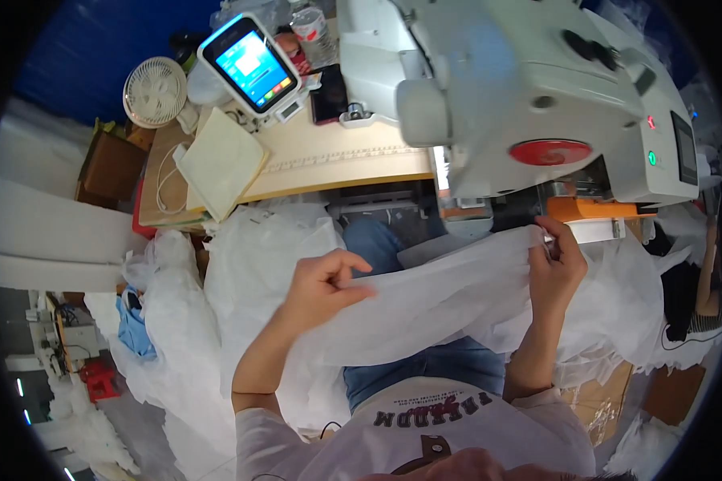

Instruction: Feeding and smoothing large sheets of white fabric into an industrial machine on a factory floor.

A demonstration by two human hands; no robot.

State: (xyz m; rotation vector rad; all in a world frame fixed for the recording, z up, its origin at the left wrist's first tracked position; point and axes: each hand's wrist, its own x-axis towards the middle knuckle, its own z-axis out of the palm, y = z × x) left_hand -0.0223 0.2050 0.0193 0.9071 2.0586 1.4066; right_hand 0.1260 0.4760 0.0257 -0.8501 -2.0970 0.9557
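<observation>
A wide piece of thin white fabric (433, 301) stretches across my lap, just in front of the sewing machine (489, 88). Its upper right corner is pinched between the fingers of my right hand (557, 260), close below the machine's orange part (590, 210). My left hand (325, 284) hovers over the fabric's left part, thumb and forefinger apart with nothing between them; its other fingers curl in. Whether this hand touches the cloth I cannot tell.
The wooden table (337, 172) carries a lit control screen (253, 66), a small fan (156, 90), a pale folder (222, 160), a phone (329, 96) and a plastic bottle (313, 36). Heaps of white fabric (168, 321) lie at both sides. Another person's arm (707, 276) shows far right.
</observation>
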